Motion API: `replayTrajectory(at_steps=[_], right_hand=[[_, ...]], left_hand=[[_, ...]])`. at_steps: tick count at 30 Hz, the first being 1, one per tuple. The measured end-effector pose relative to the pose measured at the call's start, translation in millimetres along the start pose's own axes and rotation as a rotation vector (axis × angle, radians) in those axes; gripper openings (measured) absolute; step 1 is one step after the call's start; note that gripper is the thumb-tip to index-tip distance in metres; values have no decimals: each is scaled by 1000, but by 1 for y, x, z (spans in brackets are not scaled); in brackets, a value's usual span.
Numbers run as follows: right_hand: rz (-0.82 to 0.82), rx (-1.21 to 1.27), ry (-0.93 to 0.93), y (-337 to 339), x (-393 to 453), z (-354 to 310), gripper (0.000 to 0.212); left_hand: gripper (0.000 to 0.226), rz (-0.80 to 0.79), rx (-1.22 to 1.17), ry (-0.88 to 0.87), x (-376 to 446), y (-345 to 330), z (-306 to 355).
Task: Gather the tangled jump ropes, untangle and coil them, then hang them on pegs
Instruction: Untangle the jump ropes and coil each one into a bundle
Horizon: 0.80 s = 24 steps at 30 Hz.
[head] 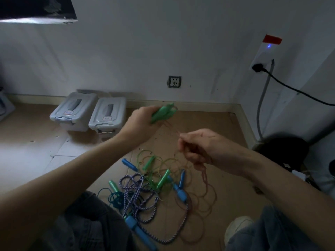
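While the person sits low over the brown cardboard-covered floor (208, 124), the left hand (143, 122) at centre frame grips a pair of smooth green plastic jump-rope handles (164, 112), fingers curled round them. From those handles a thin reddish cord (172, 128) runs down to the right hand (197, 147), just right of centre, whose fingers pinch it; the cord hangs on below that hand into loose loops on the floor. Lower centre lies the tangled heap of jump ropes (154, 185): a thick twisted purple-and-white rope (137, 196) with chunky blue handles, glossy thin green and yellowish cords, and slim green and blue handles poking out. Two grey lidded plastic storage boxes (90, 113) stand side by side at left centre against the white wall (145, 42). A black cable (293, 89) leaves a wall socket at upper right.
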State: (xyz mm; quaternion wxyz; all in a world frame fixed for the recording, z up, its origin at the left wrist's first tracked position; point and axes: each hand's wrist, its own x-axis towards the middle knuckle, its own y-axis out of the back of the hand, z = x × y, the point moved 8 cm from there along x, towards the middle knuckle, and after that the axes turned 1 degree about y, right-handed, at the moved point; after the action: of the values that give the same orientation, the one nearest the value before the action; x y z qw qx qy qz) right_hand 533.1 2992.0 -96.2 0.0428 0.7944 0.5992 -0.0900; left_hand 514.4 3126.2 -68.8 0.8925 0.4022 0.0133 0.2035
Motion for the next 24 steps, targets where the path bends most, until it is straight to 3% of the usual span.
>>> replayTrajectory(at_steps=[3, 7, 10, 14, 17, 22, 24], right_hand=[[-19, 79, 19, 9, -7, -11, 29], [166, 14, 24, 39, -11, -18, 34], [322, -85, -17, 54, -8, -14, 36], [475, -142, -50, 74, -12, -10, 37], [516, -182, -122, 81, -12, 2, 36], [354, -159, -278, 67, -10, 24, 42], [237, -151, -388, 59, -13, 32, 40]], left_hand=[[27, -246, 377, -40, -10, -35, -12], [25, -727, 377, -244, -55, -90, 9], [21, -856, 356, -383, -72, -101, 29], [11, -791, 244, -450, -69, -85, 44], [23, -627, 68, -455, -64, -63, 60], [58, -314, -87, -536, -54, -17, 82], [51, -262, -73, -487, -47, -9, 78]])
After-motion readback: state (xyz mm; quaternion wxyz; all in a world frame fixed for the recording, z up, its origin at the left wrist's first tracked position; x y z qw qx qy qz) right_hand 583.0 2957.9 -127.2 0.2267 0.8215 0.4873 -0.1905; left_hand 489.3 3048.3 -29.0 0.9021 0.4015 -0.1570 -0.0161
